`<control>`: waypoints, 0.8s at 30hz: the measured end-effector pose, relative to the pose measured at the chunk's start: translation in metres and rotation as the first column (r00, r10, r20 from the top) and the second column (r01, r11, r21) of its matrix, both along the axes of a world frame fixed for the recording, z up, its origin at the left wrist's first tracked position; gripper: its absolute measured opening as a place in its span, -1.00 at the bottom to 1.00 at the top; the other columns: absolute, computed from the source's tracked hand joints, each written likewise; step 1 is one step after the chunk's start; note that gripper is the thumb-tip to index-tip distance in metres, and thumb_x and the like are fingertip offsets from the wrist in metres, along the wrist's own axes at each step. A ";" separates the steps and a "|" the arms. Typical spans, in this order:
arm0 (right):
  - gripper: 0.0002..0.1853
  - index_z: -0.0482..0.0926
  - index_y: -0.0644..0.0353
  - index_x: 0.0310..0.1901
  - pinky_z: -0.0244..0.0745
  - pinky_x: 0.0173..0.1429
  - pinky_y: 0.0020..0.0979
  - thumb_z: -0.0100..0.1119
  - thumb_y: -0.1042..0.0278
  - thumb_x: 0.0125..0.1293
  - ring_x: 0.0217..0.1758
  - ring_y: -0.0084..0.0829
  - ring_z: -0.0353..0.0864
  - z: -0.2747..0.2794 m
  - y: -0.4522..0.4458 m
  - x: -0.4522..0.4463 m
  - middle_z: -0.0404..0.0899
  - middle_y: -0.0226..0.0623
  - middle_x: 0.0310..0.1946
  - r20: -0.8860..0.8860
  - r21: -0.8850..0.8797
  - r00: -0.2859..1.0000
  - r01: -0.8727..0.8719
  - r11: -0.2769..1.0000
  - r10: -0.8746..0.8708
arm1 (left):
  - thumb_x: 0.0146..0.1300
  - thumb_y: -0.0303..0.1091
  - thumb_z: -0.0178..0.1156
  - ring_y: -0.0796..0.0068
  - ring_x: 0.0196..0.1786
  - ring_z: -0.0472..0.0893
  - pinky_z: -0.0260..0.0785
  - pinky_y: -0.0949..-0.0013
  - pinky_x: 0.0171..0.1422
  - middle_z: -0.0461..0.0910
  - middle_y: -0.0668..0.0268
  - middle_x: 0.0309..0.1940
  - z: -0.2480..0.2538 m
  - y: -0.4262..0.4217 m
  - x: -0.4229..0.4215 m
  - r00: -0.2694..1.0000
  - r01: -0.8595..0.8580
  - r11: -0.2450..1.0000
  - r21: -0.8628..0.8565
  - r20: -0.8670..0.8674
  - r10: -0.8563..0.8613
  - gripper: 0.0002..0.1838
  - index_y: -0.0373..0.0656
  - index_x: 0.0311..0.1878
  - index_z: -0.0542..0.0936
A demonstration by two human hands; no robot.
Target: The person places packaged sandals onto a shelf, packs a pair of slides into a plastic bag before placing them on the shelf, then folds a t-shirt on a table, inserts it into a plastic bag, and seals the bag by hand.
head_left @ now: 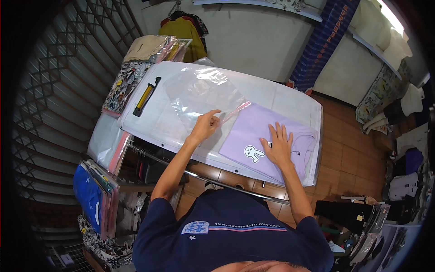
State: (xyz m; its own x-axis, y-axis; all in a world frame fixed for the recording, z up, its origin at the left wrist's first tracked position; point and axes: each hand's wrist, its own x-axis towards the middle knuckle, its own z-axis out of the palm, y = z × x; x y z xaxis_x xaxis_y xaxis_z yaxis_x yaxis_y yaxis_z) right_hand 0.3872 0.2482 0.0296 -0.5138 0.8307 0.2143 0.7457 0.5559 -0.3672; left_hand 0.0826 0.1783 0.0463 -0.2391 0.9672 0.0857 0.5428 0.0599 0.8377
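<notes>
A folded lavender T-shirt (253,127) with a white cartoon print lies on the white table, its collar toward the right. My right hand (279,147) rests on the shirt, palm down with fingers spread, beside the print. A clear plastic bag (199,90) is laid flat left of the shirt, its pink-striped edge meeting the shirt's upper left corner. At that edge my left hand (206,126) has its fingers curled in a pinch on the bag; the fingertips are partly hidden.
A yellow-and-black hand pump (145,97) lies on the table's (149,131) left part. Stacked packaged clothes (124,86) stand along the left side, beside a folding metal gate (59,90). Black clothing (342,215) lies at the lower right. A blue-wrapped pillar (321,45) rises behind.
</notes>
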 end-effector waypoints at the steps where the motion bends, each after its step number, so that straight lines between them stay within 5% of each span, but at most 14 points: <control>1: -0.31 0.33 0.18 0.35 -0.29 0.46 0.31 0.11 -0.09 0.30 0.53 0.06 0.00 -0.001 0.000 0.000 0.15 0.02 0.44 -0.004 0.002 1.000 -0.003 1.000 0.003 | 0.20 -0.61 0.20 0.40 -0.25 0.69 0.55 0.37 -0.11 0.69 0.07 -0.23 -0.004 -0.001 0.003 0.997 -0.038 0.999 0.027 0.068 0.036 -0.57 -0.28 0.17 0.51; 8: -0.28 0.29 0.23 0.36 -0.31 0.43 0.39 0.12 -0.05 0.29 0.54 0.12 -0.06 0.002 0.003 -0.005 0.09 0.09 0.45 0.023 -0.065 1.000 -0.012 0.998 0.014 | 0.20 -0.51 0.26 0.44 -0.30 0.70 0.50 0.43 -0.21 0.71 0.09 -0.36 -0.020 -0.009 0.011 0.987 -0.109 0.994 -0.017 0.112 0.111 -0.65 -0.29 0.07 0.54; 10: -0.31 0.33 0.26 0.32 -0.26 0.44 0.35 0.16 -0.01 0.27 0.53 0.08 -0.01 0.019 0.003 -0.010 0.14 0.09 0.43 0.051 -0.111 0.999 0.011 0.994 -0.005 | 0.21 -0.47 0.27 0.47 -0.31 0.68 0.48 0.45 -0.21 0.70 0.12 -0.37 -0.035 -0.009 0.014 0.952 -0.202 0.974 0.104 0.256 0.170 -0.70 -0.28 0.02 0.57; 12: -0.34 0.38 0.29 0.28 -0.21 0.45 0.31 0.20 0.03 0.24 0.51 0.05 0.05 0.026 0.007 -0.020 0.19 0.10 0.40 0.079 -0.161 0.997 0.035 0.986 -0.023 | 0.23 -0.46 0.25 0.47 -0.32 0.67 0.48 0.45 -0.20 0.70 0.14 -0.37 -0.042 -0.009 0.020 0.954 -0.254 0.957 0.139 0.197 0.225 -0.73 -0.29 0.00 0.58; 14: -0.43 0.49 0.35 0.12 0.15 0.40 0.08 0.30 0.12 0.17 0.35 -0.06 0.38 0.026 0.020 -0.035 0.44 0.13 0.22 -0.219 -0.154 0.969 -0.151 0.977 0.115 | 0.25 -0.45 0.24 0.46 -0.33 0.66 0.48 0.45 -0.19 0.69 0.15 -0.37 -0.041 -0.008 0.030 0.951 -0.300 0.938 0.175 0.137 0.278 -0.76 -0.29 -0.02 0.60; 15: -0.43 0.49 0.35 0.12 0.15 0.40 0.08 0.30 0.12 0.17 0.35 -0.06 0.38 0.024 0.025 -0.048 0.44 0.13 0.22 -0.217 -0.149 0.968 -0.161 0.976 0.126 | 0.27 -0.45 0.21 0.43 -0.33 0.65 0.47 0.43 -0.20 0.68 0.15 -0.36 -0.040 -0.008 0.033 0.950 -0.304 0.930 0.206 0.137 0.280 -0.79 -0.29 -0.05 0.61; 17: -0.52 0.58 0.39 -0.05 0.49 0.13 -0.18 0.36 0.16 0.12 -0.01 -0.13 0.67 0.015 0.030 -0.077 0.66 0.06 -0.11 -0.454 -0.254 0.877 -0.300 0.920 0.160 | 0.29 -0.45 0.19 0.40 -0.34 0.64 0.46 0.41 -0.21 0.66 0.14 -0.35 -0.040 -0.009 0.037 0.946 -0.318 0.919 0.234 0.136 0.293 -0.82 -0.29 -0.09 0.63; 18: -0.52 0.58 0.39 -0.05 0.49 0.13 -0.18 0.36 0.16 0.12 -0.01 -0.13 0.67 0.011 0.033 -0.091 0.66 0.06 -0.11 -0.456 -0.255 0.874 -0.310 0.916 0.169 | 0.30 -0.44 0.18 0.35 -0.35 0.62 0.44 0.38 -0.23 0.63 0.13 -0.36 -0.038 -0.010 0.037 0.951 -0.309 0.916 0.254 0.072 0.301 -0.83 -0.28 -0.10 0.64; 20: -0.63 0.62 0.37 -0.16 0.59 -0.26 -0.39 0.36 0.19 0.16 -0.36 -0.30 0.72 0.003 0.040 -0.120 0.71 -0.09 -0.35 -0.498 -0.272 0.850 -0.343 0.899 0.174 | 0.30 -0.44 0.18 0.30 -0.37 0.59 0.42 0.34 -0.24 0.60 0.12 -0.38 -0.034 -0.011 0.036 0.947 -0.309 0.910 0.275 -0.001 0.322 -0.83 -0.27 -0.11 0.66; 24: -0.63 0.64 0.36 -0.22 0.56 -0.32 -0.46 0.36 0.15 0.18 -0.45 -0.46 0.68 -0.016 0.046 -0.162 0.71 -0.18 -0.43 -0.546 -0.377 0.827 -0.384 0.843 0.133 | 0.31 -0.41 0.19 0.33 -0.38 0.53 0.39 0.34 -0.28 0.54 0.15 -0.39 -0.031 -0.012 0.037 0.910 -0.363 0.885 0.290 -0.095 0.404 -0.86 -0.27 -0.18 0.65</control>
State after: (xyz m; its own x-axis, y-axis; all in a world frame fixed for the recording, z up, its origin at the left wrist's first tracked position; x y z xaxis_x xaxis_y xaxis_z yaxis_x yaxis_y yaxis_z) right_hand 0.2253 0.2941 0.0132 -0.6563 0.7436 0.1279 0.2525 0.3761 -0.8915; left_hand 0.1194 0.1667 0.0149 -0.5514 0.7402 0.3848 0.6409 0.0806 0.7634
